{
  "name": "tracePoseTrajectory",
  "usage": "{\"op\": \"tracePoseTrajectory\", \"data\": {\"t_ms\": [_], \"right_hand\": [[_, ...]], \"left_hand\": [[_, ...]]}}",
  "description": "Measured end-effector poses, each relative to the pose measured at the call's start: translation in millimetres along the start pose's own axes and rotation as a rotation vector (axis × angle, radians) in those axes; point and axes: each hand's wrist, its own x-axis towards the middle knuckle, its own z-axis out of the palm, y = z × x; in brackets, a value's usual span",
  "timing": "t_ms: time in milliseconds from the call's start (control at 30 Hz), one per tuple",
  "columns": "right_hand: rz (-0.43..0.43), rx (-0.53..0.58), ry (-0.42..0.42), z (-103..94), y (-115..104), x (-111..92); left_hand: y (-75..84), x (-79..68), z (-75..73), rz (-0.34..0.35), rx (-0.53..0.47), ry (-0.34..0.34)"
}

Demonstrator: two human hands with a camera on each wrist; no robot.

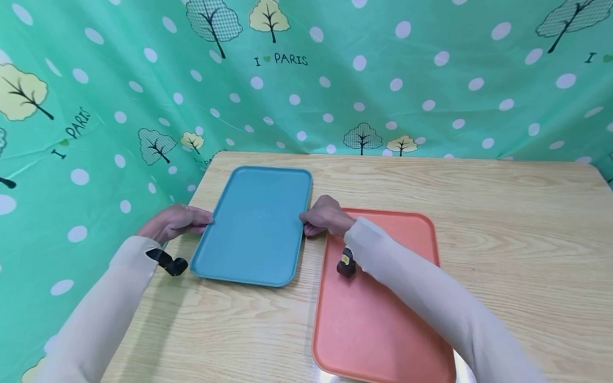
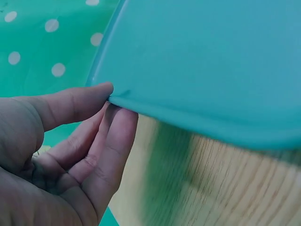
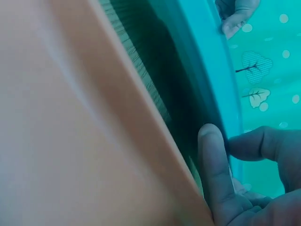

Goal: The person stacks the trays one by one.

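A blue rectangular tray (image 1: 254,226) is at the left part of the wooden table. My left hand (image 1: 180,220) pinches its left rim; in the left wrist view the thumb (image 2: 89,101) lies on top of the rim and the fingers (image 2: 120,141) are under it. My right hand (image 1: 323,216) pinches the right rim between thumb and finger (image 3: 214,160). A coral-red tray (image 1: 378,323) lies to the right, its upper left part beneath my right wrist and sleeve. In the right wrist view the blue tray (image 3: 207,61) stands a narrow gap from the red one.
The light wooden table (image 1: 527,250) stretches away to the right of the trays. Green dotted cloth (image 1: 407,76) with printed trees hangs behind the table and along its left side. A black strap mount (image 1: 168,261) sits at my left wrist.
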Motion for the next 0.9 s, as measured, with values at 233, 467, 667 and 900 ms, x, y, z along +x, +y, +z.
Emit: {"op": "tracePoseTrajectory", "data": {"t_ms": [233,467,667,900], "right_hand": [[-0.035,-0.026,0.001,-18.0,5.9,-14.5],[0.015,-0.059,0.004,-40.3,22.0,-31.6],[-0.018,-0.052,0.009,-61.1,37.5,-48.7],[-0.052,-0.052,0.002,-86.6,53.8,-69.7]], "left_hand": [[2.7,-17.2,18.3,0.027,0.009,-0.037],[11.5,-32.3,45.3,0.069,0.021,-0.068],[20.2,-40.4,69.8,0.089,0.014,-0.108],[23.0,-42.7,98.3,0.089,-0.015,-0.162]]}}
